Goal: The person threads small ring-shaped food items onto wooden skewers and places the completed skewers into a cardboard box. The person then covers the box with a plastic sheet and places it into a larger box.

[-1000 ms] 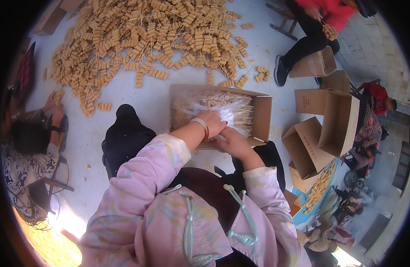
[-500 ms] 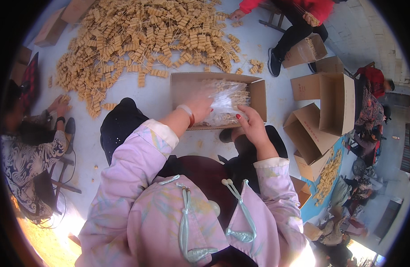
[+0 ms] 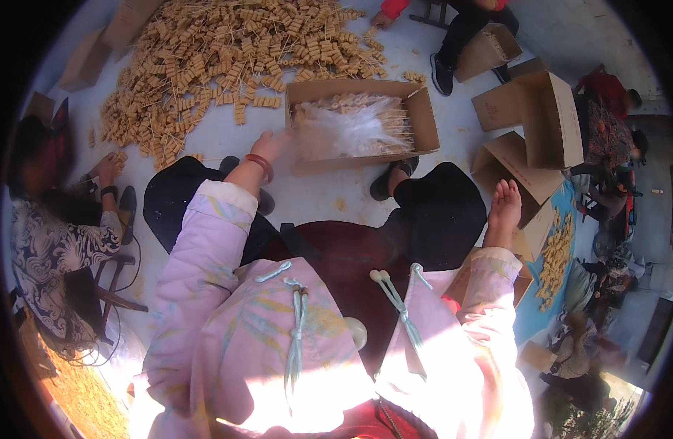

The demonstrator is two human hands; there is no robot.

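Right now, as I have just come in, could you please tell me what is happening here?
The person's left hand is by the near left corner of an open carton; blur hides whether it touches. The right hand is open and empty, near other cardboard boxes. In the carton, beige pieces on sticks lie partly under clear plastic. Beyond is a large heap of similar pieces. At the left, a co-worker seems to hold one.

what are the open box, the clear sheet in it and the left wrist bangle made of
The open box looks like matt brown cardboard, from its flat, stiff walls. The clear sheet is probably thin, glossy plastic film: see-through, wrinkled, catching light. The bangle is reddish-brown and looks smooth; whether stone, glass or plastic, I cannot tell.
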